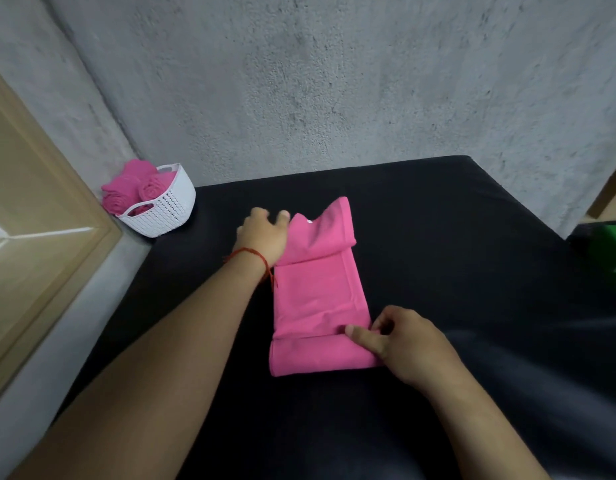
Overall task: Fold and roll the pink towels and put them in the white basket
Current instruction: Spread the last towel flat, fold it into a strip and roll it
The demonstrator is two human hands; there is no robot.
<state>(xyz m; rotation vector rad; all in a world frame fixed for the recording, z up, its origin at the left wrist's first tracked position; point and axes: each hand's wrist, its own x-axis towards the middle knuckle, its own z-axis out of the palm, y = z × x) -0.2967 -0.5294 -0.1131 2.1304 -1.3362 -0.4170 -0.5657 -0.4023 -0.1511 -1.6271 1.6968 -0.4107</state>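
Observation:
A pink towel, folded into a long narrow strip, lies on the black surface in the middle of the view. Its far end is lifted and partly turned over. My left hand grips that far end at its left corner. My right hand pinches the near right edge of the strip, thumb on top, fingers curled. A white perforated basket stands at the back left corner and holds several rolled pink towels.
A rough grey wall rises directly behind the black surface. A beige wooden frame runs along the left. At the right edge sits a green object.

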